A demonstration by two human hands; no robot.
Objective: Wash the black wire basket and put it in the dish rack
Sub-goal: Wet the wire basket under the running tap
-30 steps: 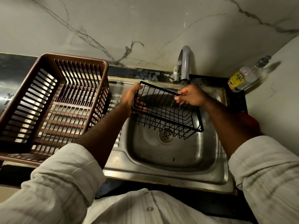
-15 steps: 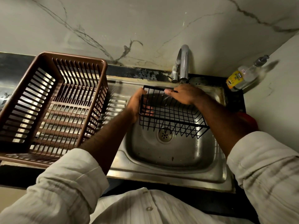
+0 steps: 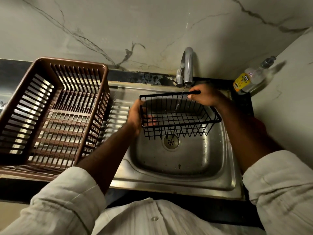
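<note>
Two sleeves (image 3: 67, 192): pale, pushed up the forearms, closest to me at the sink's near edge
Sink (image 3: 169, 182): steel, drain (image 3: 171, 141) right under the basket
Dish rack (image 3: 72, 61): brown plastic, just left of the sink
Left hand (image 3: 135, 116): curled round the basket's left end
Black wire basket (image 3: 179, 116): held up over the sink bowl, open side up
Right hand (image 3: 205, 97): gripping the basket's far rim
Tap (image 3: 188, 65): back edge of the sink, thin stream of water (image 3: 180, 97) running into the basket
Soap bottle (image 3: 249, 78): past the sink's far right corner
</note>
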